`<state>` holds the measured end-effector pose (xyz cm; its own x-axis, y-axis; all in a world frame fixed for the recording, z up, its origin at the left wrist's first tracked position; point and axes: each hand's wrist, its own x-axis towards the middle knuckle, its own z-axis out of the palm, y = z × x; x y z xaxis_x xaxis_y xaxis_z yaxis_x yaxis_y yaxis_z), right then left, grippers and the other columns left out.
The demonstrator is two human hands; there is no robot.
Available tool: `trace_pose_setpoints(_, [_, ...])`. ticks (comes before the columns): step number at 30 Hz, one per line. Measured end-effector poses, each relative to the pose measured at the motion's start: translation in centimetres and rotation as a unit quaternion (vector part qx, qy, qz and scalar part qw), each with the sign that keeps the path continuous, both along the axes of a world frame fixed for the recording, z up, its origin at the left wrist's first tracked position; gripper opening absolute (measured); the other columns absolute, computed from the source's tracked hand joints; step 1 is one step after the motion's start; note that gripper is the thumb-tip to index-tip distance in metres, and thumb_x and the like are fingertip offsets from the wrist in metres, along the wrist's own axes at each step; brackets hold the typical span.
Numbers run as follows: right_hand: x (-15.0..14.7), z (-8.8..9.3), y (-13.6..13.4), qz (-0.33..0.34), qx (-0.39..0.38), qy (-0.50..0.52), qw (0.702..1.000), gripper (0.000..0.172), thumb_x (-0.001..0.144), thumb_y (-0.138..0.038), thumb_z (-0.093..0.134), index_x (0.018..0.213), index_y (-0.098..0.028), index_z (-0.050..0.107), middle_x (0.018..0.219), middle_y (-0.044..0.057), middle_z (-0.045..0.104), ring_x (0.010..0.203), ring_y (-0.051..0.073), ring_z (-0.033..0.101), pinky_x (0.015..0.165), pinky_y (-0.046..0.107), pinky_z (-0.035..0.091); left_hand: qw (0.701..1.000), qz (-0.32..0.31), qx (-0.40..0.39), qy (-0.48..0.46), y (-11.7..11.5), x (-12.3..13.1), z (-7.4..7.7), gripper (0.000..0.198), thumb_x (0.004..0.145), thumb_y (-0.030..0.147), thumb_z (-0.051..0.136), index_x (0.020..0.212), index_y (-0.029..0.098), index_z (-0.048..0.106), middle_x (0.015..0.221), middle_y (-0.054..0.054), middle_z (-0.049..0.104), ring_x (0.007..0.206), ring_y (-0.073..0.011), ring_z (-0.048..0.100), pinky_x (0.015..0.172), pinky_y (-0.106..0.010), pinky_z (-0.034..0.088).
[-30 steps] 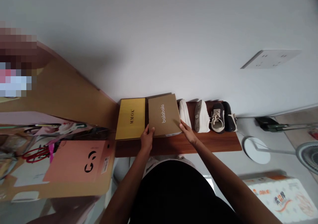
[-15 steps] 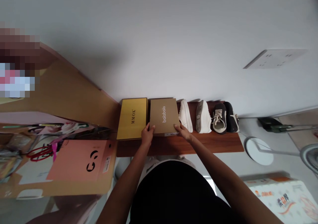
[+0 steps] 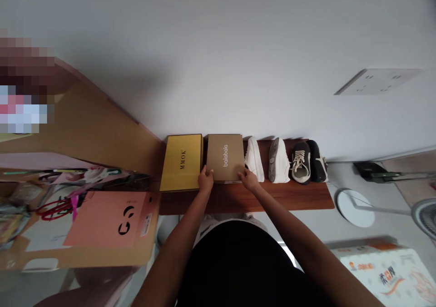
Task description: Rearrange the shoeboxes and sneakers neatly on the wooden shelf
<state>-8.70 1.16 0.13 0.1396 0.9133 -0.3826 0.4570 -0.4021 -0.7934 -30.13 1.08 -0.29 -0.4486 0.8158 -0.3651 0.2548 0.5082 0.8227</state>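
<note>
I see both hands on the brown box (image 3: pixel 225 156), which lies flat on the wooden bench (image 3: pixel 272 198) with its far end against the white wall (image 3: pixel 218 48). The lid is on and reads "balabala".

1. Left hand (image 3: pixel 206 180): partly closed around the near-left corner of the brown box, fingers over the lid edge.
2. Right hand (image 3: pixel 250 180): partly closed around the near-right corner of the same box. The near end of the box sits between the two hands.
3. I cannot tell whether the box rests fully on the bench or is raised slightly at its near end.

Adjacent items on the bench:
- Yellow box (image 3: pixel 182 161), marked "MMOK", just beside the brown box on its left; I cannot tell whether the two sides touch.
- White shoes (image 3: pixel 278 160), just to the right of the brown box, the nearer one close to the right hand.
- Dark shoes (image 3: pixel 300 162), at the right end of the row.

Surroundings: a pink carton (image 3: pixel 109 218) lies left of the bench on a larger cardboard sheet. A white round base (image 3: pixel 356 207) stands on the floor to the right.
</note>
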Motion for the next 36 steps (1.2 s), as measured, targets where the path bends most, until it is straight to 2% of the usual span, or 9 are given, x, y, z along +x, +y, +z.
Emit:
trace_pose_setpoints(5, [-0.5,1.0,0.8,0.072,-0.041,-0.146,0.986,0.023,0.089,-0.029,0.062,0.109,-0.020,0.067,0.099,0.008,0.074,0.103,0.026,0.067,0.087,0.030,0.047,0.996,-0.037,-0.041,0.066,0.4,0.5,0.3,0.056,0.091,0.025,0.059,0.145,0.013,0.051,0.146,-0.015,0.054,0.138,-0.0240,0.050,0.115,-0.034,0.036])
trace_pose_setpoints(9, [-0.5,1.3,1.1,0.106,-0.057,-0.196,0.973,0.025,0.092,-0.030,0.061,0.114,-0.019,0.065,0.103,0.008,0.074,0.101,0.023,0.068,0.082,0.026,0.046,0.990,-0.063,-0.072,0.103,0.4,0.8,0.2,0.058,0.094,0.025,0.054,0.149,0.008,0.044,0.148,-0.017,0.052,0.139,-0.0229,0.048,0.115,-0.030,0.036])
trace_pose_setpoints(15, [-0.9,1.3,1.0,0.089,-0.040,-0.202,0.974,0.025,0.092,-0.034,0.061,0.112,-0.020,0.067,0.101,0.008,0.075,0.099,0.022,0.069,0.081,0.027,0.048,0.988,-0.073,-0.070,0.115,0.4,0.9,0.4,0.061,0.094,0.024,0.053,0.150,0.005,0.041,0.150,-0.020,0.048,0.141,-0.0258,0.046,0.117,-0.033,0.033])
trace_pose_setpoints(18, [-0.2,1.6,0.7,0.056,-0.016,-0.174,0.983,0.027,0.092,-0.032,0.061,0.115,-0.020,0.067,0.105,0.008,0.075,0.100,0.022,0.069,0.085,0.028,0.049,0.989,-0.066,-0.021,0.131,-0.3,1.6,0.9,0.064,0.094,0.027,0.053,0.151,0.003,0.037,0.155,-0.022,0.041,0.146,-0.0269,0.038,0.121,-0.036,0.028])
trace_pose_setpoints(22, [3.6,1.8,-0.7,-0.021,0.027,-0.103,0.994,0.035,0.092,-0.030,0.058,0.123,-0.017,0.065,0.107,0.009,0.076,0.097,0.019,0.071,0.088,0.027,0.052,0.982,-0.100,0.091,0.130,-1.8,4.1,2.1,0.062,0.095,0.032,0.052,0.152,0.011,0.038,0.157,-0.017,0.040,0.147,-0.0255,0.036,0.123,-0.038,0.026])
trace_pose_setpoints(27, [11.5,1.3,-3.2,-0.119,0.034,-0.108,0.986,0.035,0.090,-0.035,0.056,0.117,-0.017,0.070,0.104,0.010,0.077,0.098,0.022,0.071,0.092,0.033,0.053,0.974,-0.193,0.103,0.066,-3.3,9.3,2.5,0.052,0.095,0.033,0.052,0.144,0.015,0.050,0.147,-0.015,0.054,0.139,-0.0266,0.048,0.118,-0.042,0.035])
trace_pose_setpoints(31, [16.8,0.2,-4.2,-0.158,0.024,-0.126,0.979,0.038,0.087,-0.037,0.058,0.117,-0.017,0.069,0.108,0.011,0.075,0.102,0.023,0.071,0.094,0.035,0.053,0.963,-0.254,0.089,0.028,-3.7,13.6,1.1,0.051,0.094,0.031,0.053,0.142,0.014,0.052,0.143,-0.016,0.057,0.134,-0.0267,0.052,0.115,-0.042,0.038])
trace_pose_setpoints(34, [18.9,-0.8,-4.4,-0.149,-0.003,-0.141,0.979,0.039,0.085,-0.037,0.062,0.118,-0.018,0.068,0.114,0.010,0.074,0.106,0.024,0.069,0.096,0.035,0.052,0.961,-0.269,0.050,0.027,-3.3,16.6,-0.6,0.059,0.090,0.030,0.059,0.145,0.011,0.047,0.150,-0.019,0.049,0.141,-0.0284,0.044,0.119,-0.041,0.033])
trace_pose_setpoints(36, [19.5,-1.4,-4.2,-0.129,-0.020,-0.148,0.980,0.039,0.083,-0.035,0.064,0.119,-0.019,0.067,0.119,0.010,0.072,0.111,0.024,0.067,0.097,0.035,0.050,0.966,-0.256,0.008,0.037,-2.7,18.4,-1.8,0.068,0.087,0.029,0.062,0.148,0.009,0.041,0.155,-0.021,0.041,0.147,-0.0293,0.035,0.121,-0.040,0.027])
